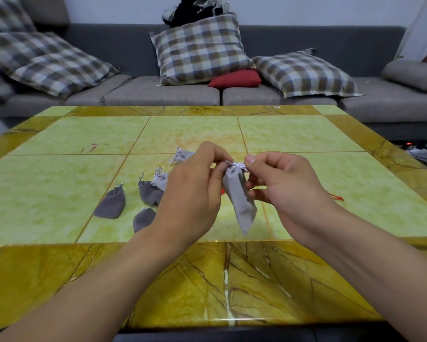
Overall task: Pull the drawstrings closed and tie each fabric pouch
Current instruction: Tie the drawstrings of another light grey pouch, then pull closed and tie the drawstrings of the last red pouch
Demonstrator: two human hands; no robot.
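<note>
Both hands are up in the air over the worktop point(59, 183), and a light grey pouch point(239, 201) hangs between them. The left hand point(192, 191) pinches the white drawstring point(238, 166) at the pouch's gathered neck with its thumb and first finger, and its other fingers are curled in. The right hand point(279, 183) pinches the other side of the same string from 3 o'clock, thumb on top, and its lower fingers are curled near the pouch's side. The pouch's neck is right at the fingers, so both hands are about as near to it as each other. From there the pouch's long body hangs down toward 5 o'clock, and its bottom end swings free above the worktop. The neck looks bunched tight, so I think the pouch is pulled closed and the knot is the step in hand. I cannot tell if the knot is done, because the string is small and partly hidden by the fingers. The next move likely needs the two hands to pull the string ends apart, toward 9 o'clock and 3 o'clock, across the pouch's long line. Other pouches lie on the worktop out at 9 o'clock from the hands. Three dark grey pouches point(111, 203) lie there, and two light grey ones point(161, 181) sit partly behind the left hand. A bit of red cord point(337, 196) lies at 3 o'clock, past the right wrist. A grey sofa point(158, 90) with check cushions stands behind the worktop at 12 o'clock.
</note>
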